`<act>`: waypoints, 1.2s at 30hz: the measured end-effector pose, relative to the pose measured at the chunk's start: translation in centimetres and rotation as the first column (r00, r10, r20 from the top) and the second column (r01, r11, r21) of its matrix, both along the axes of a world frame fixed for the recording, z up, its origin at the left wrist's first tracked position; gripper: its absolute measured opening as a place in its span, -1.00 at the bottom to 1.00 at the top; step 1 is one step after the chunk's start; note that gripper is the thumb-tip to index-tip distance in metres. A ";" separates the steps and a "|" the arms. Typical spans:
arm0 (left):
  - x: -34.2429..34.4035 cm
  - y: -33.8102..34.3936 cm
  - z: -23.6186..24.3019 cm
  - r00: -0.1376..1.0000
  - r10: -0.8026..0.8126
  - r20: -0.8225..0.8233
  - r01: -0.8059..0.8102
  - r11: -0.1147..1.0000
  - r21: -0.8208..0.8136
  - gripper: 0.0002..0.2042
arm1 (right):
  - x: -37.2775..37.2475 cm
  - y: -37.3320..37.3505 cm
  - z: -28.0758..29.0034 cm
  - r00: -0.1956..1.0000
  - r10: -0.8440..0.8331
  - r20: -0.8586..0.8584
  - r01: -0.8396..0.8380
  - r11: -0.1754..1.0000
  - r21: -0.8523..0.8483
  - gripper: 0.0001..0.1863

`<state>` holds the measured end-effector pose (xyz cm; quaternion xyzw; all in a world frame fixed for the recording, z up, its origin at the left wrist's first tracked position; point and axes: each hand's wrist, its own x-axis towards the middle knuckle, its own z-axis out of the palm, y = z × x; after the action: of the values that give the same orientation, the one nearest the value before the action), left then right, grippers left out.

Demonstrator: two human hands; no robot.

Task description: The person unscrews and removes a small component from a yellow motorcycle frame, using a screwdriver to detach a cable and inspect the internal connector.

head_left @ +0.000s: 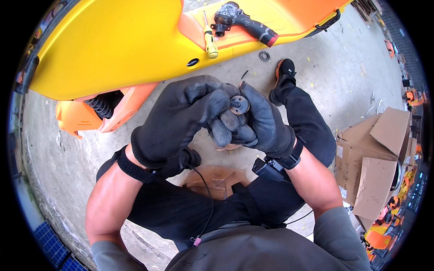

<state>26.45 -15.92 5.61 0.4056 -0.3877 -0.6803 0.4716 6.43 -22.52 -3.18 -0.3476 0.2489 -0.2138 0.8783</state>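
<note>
Both my hands wear dark grey work gloves and meet in front of me, above the floor between my knees. Pinched between them is a small round metal disc (239, 105) with small holes and a raised centre. My left hand (185, 115) has its fingers closed at the disc's left side. On the other side, my right hand (271, 122) curls its thumb and fingers round the disc's edge. The gloves hide whatever part lies behind its face.
A yellow and orange vehicle body panel (113, 40) spans the far side. On it lie a yellow-handled screwdriver (210, 41) and a cordless power tool (244, 22). A toothed ring (264, 56) rests on the concrete. An open cardboard box (368, 158) stands at right.
</note>
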 end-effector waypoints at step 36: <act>0.2 -0.3 -2.1 0.680 0.236 0.694 0.182 0.863 -0.472 -0.59 | 0.7 -0.1 1.7 0.950 -0.080 -0.301 -0.005 0.962 -0.272 -0.25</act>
<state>26.70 -16.26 3.50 0.5108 -0.7007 -0.3268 0.3759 7.12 -22.66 -1.49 -0.4880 0.3585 -0.2054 0.7688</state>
